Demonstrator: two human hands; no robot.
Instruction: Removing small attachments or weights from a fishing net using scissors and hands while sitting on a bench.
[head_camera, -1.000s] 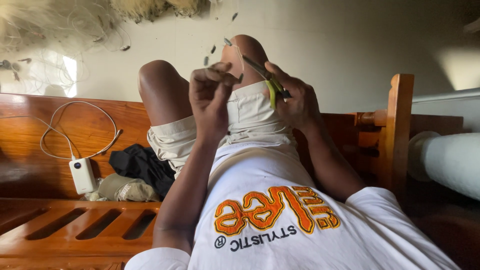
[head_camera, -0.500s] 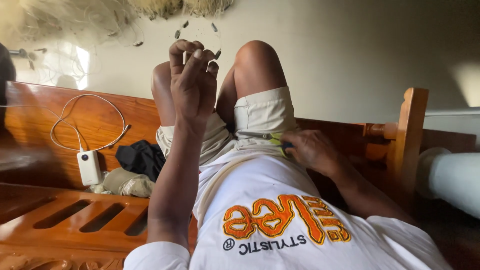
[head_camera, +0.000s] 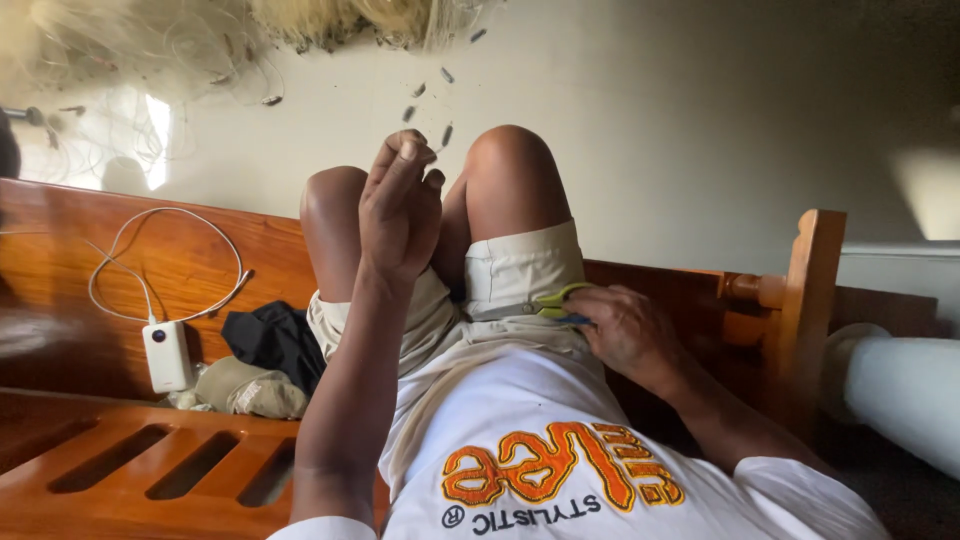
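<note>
Pale, near-transparent fishing net (head_camera: 300, 60) with small dark sinkers hangs from the top of the view, and its lower strands come down to the raised left hand (head_camera: 400, 205). That hand is held up in front of the bent knees, fingers drawn together at the tips as if pinching a strand, though the line itself is too fine to make out between them. Much of the net is washed out against the bright wall, and its upper part is cut off by the frame.

Lower down, the right hand (head_camera: 625, 330) rests on the lap at the hem of the beige shorts (head_camera: 520, 270), curled over a small yellow-green and blue handled tool (head_camera: 555, 300). Only the handle end shows; the working end is hidden under the fingers, so what kind of tool it is cannot be told.

To the left, on the wooden bed frame (head_camera: 120, 470), lie a white charger block with a looped white cable (head_camera: 167, 355), a crumpled black cloth (head_camera: 270, 340) and a khaki bundle (head_camera: 245, 390). A white cylindrical bolster (head_camera: 900, 395) at the right is partly cut off by the edge.
</note>
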